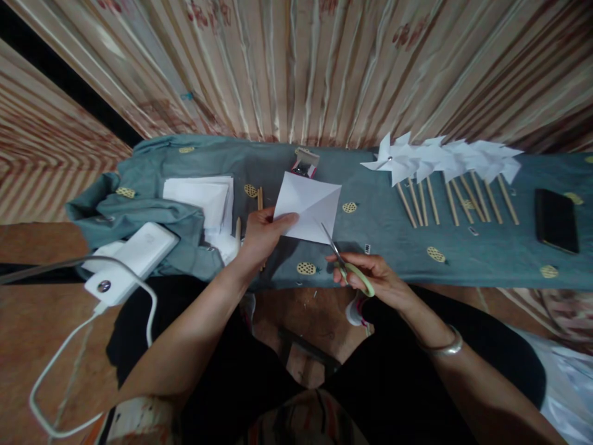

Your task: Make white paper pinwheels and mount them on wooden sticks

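Note:
My left hand (262,233) is closed on the left corner of a white square of paper (308,207) with diagonal creases, held above the blue-grey cloth (384,247). My right hand (370,275) grips green-handled scissors (345,262). Their blades point up at the lower edge of the paper, near its middle.
A stack of white paper squares (201,198) lies at the left. Several finished white pinwheels (440,162) on wooden sticks lie at the right, with a black phone (556,219) beyond them. A white power bank (132,262) with a cable sits at the left edge. Loose sticks (259,198) and a small box (304,162) lie near the paper.

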`<state>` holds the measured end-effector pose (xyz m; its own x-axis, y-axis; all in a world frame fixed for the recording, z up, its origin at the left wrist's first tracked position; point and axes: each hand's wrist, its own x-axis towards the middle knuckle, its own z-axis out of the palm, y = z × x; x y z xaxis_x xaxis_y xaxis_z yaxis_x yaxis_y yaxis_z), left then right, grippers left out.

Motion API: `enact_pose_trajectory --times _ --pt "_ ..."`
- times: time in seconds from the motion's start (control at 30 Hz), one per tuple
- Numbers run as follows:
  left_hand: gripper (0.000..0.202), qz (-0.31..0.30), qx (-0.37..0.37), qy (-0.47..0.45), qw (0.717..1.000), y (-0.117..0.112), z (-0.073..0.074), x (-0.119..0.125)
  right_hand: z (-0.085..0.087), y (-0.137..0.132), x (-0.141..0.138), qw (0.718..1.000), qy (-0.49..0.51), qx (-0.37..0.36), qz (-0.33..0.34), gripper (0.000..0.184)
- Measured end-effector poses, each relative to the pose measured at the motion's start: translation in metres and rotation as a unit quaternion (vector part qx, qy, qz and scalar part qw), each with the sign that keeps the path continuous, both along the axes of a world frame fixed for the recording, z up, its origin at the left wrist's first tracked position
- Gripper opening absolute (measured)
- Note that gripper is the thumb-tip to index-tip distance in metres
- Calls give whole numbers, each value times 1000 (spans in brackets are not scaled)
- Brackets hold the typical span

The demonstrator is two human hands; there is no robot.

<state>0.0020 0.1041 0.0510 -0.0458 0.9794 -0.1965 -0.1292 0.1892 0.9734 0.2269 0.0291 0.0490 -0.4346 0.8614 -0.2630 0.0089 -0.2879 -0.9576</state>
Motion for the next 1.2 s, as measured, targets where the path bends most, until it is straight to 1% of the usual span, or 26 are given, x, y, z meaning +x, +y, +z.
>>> enact_pose_trajectory --times 0.1,0.33,0.5,0.7,0.97,1.2 --pt "25 1 2 2 1000 0 0 1 0 0 0 1000 5 -3 -4 50" --pt "26 -16 2 -2 1000 -1 2 1 -1 0 1 999 32 -7 11 48" --pt "23 -11 1 5 1000 -1 1 1 2 0 0 1000 20 -4 12 50" --pt "24 -15 -1 -2 1000 -1 0 0 5 0 0 1000 0 -3 15 55" --pt "22 -11 -6 -3 1000 -2 1 0 -2 -2 3 1000 1 -21 4 49" --pt "22 -15 -7 -1 1000 -2 1 0 -5 -3 3 999 -13 -29 -5 48"
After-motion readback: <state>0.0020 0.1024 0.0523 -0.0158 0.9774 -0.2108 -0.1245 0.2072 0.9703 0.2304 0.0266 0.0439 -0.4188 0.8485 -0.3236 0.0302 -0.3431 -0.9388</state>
